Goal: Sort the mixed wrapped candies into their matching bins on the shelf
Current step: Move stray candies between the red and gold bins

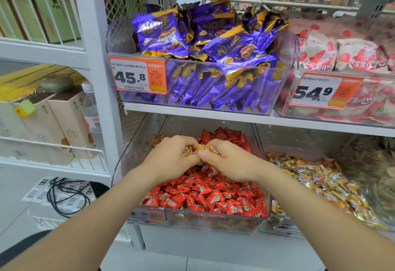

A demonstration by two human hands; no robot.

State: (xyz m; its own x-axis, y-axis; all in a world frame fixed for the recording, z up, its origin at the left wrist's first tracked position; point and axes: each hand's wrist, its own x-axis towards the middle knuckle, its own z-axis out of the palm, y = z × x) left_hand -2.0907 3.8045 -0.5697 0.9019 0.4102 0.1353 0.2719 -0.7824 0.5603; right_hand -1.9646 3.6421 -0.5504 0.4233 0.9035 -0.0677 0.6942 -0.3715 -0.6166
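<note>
Left hand (174,156) and right hand (227,162) meet, thumbs touching, both pinching a small bunch of gold candies (204,149). The bunch lies sideways, left to right, above the red candies (203,196) in the red bin (130,155). The gold bin (277,226) sits just right.

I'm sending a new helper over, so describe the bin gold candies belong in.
Find the clear bin of purple packets with the 45.8 tag. Directly below sits a bin of red candies; the gold bin is next on its right. Its wrappers are gold, not red.
</note>
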